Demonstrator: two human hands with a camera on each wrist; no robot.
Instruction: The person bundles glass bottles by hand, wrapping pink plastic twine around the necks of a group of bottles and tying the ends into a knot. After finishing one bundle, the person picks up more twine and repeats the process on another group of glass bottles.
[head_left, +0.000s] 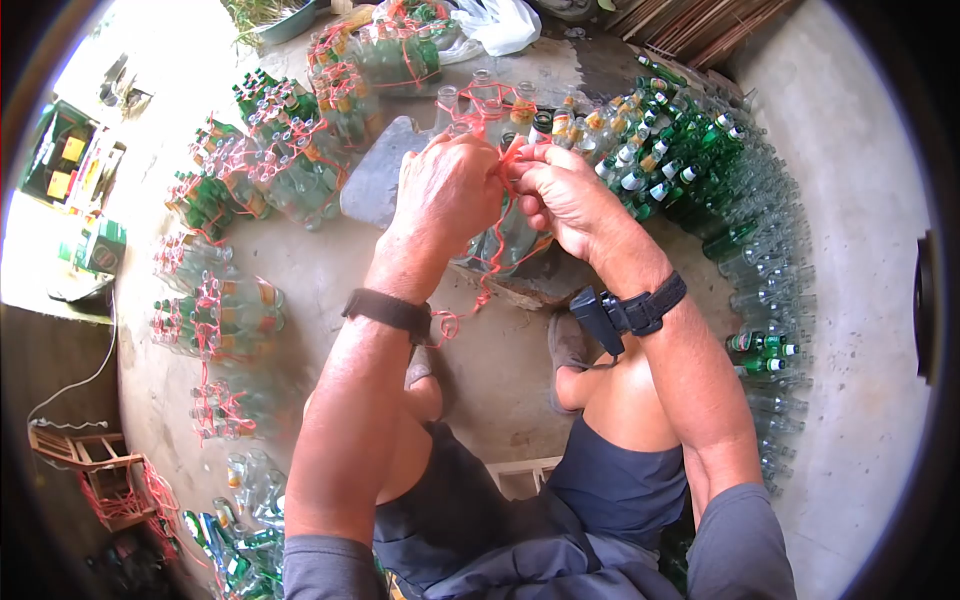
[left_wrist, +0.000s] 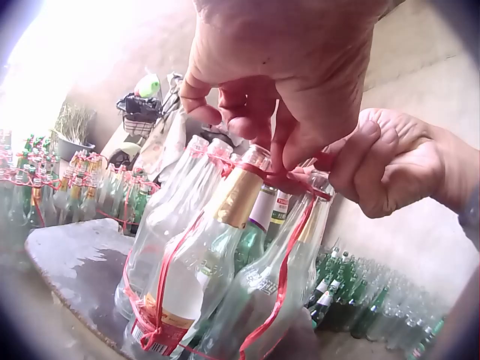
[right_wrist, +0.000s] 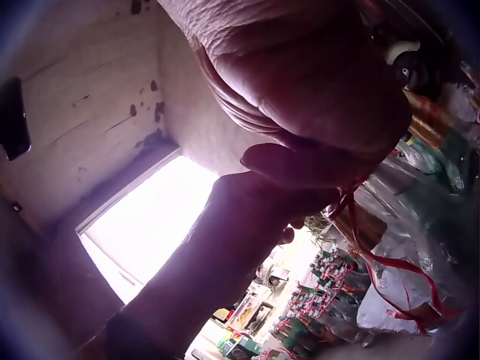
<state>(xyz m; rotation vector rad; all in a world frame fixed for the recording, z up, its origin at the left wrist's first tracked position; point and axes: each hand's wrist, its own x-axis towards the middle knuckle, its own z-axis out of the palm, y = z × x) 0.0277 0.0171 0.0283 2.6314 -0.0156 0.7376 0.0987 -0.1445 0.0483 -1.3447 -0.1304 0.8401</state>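
Both hands are close together over a bundle of glass bottles (left_wrist: pixel 187 277) bound with red plastic twine (head_left: pixel 495 255). My left hand (head_left: pixel 450 185) pinches the twine at the bottle necks, its fingers curled down. Just to its right, my right hand (head_left: pixel 568 200) pinches the same twine between thumb and forefinger, the other fingers curled. A loose tail of twine hangs down the bundle's near side. The bottles are mostly clear, and one bears a gold neck label (left_wrist: pixel 238 199). In the right wrist view my right hand (right_wrist: pixel 300 97) hides the grip itself.
A grey board (head_left: pixel 380 175) lies beside the bundle. Several twine-tied bottle bundles (head_left: pixel 215 310) line the floor at left. Loose green bottles (head_left: pixel 665 150) and clear ones (head_left: pixel 770 260) stand along the right wall. More bottles (head_left: pixel 245 540) lie at lower left, near a small wooden stool (head_left: pixel 100 465).
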